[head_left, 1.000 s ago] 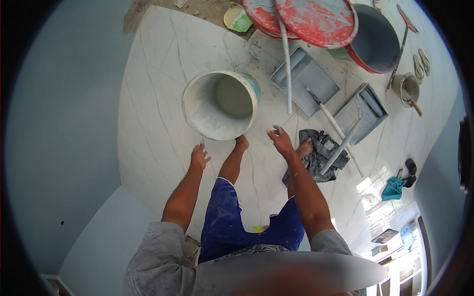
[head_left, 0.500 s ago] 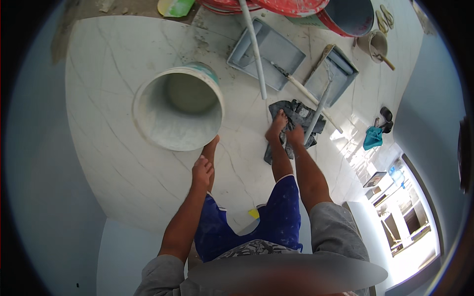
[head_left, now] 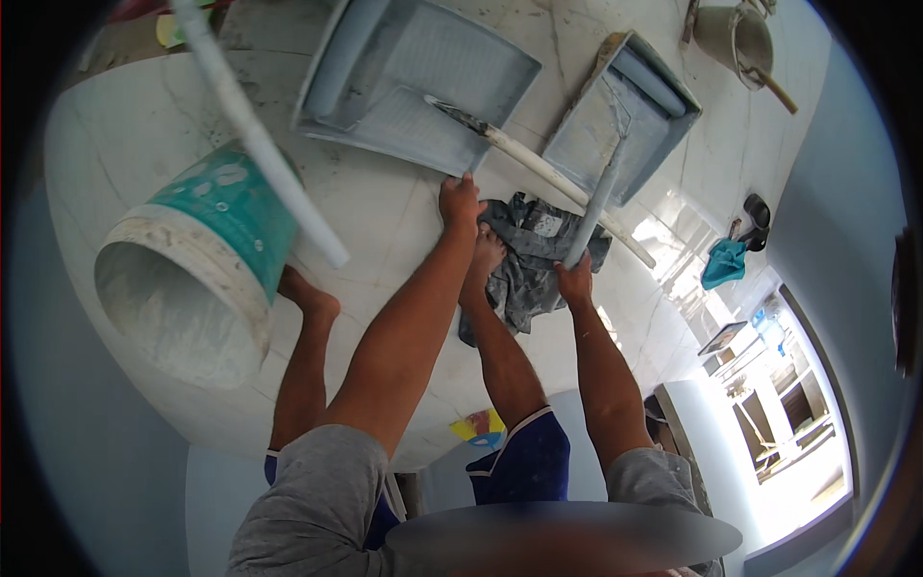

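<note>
My left hand (head_left: 460, 205) is closed at the near edge of the larger grey paint tray (head_left: 433, 67), its fingertips on the rim. A roller lies across this tray, and its white handle (head_left: 548, 171) slants out to the right. My right hand (head_left: 574, 281) has its fingers around the lower end of a grey-handled paint roller (head_left: 601, 207), whose head rests in the smaller paint tray (head_left: 654, 159). Between my hands a dark, crumpled cloth (head_left: 529, 279) lies on the floor, with my foot on its left part.
At the left a white and green bucket (head_left: 202, 255) stands on the marbled tile floor. A long pale pole (head_left: 260, 144) crosses in front of it. A small beige bucket (head_left: 735, 43) with a wooden-handled tool sits far right. A teal cloth (head_left: 724, 263) lies near the wall.
My left hand has moved forward and right from beside the bucket to the larger tray. My right hand has taken hold of the grey handle. The view has moved closer to the trays.
</note>
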Demonstrator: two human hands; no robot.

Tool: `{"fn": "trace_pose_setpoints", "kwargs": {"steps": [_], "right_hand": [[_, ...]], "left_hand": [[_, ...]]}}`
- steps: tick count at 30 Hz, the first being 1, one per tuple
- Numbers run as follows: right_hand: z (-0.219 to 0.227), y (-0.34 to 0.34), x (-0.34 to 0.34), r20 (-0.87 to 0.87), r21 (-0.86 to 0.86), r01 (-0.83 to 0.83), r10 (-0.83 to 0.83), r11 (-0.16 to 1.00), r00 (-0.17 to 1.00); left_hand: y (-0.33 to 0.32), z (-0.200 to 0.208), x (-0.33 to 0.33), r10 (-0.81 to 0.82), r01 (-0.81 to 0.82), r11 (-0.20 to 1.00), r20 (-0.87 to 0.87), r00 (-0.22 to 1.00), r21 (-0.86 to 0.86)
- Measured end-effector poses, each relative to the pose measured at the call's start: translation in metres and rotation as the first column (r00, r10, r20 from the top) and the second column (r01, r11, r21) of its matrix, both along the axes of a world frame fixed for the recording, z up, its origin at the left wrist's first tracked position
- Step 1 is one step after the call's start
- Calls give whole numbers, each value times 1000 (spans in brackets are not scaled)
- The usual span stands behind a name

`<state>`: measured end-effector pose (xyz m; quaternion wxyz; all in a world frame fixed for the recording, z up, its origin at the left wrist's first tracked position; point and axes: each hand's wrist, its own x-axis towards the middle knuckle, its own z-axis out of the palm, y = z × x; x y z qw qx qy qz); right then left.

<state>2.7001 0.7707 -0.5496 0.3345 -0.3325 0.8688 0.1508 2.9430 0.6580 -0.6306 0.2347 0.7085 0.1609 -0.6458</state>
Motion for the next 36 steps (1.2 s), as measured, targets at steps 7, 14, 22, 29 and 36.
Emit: {"fn": "trace_pose_setpoints", "kwargs": {"steps": [7,14,22,29,36], "right_hand": [[44,-4,-9,186,-36,79,-71,996,980],[131,-31,-10,159,-186,134,-105,973,982],[70,1,-84,67,-79,47,-42,996,997],[-9,18,-74,10,-45,-26,26,999,1000],[20,15,50,-95,-189,-316,303,930,948]], "left_hand": [[3,-39,-31,264,-234,958,188,946,-167],[56,-82,80,537,-469,815,138,833,-339],[40,-47,94,262,-180,960,457,850,-215],[75,0,113,202,-154,971,279,939,-183],[252,117,240,197,-194,980,187,962,-35]]}}
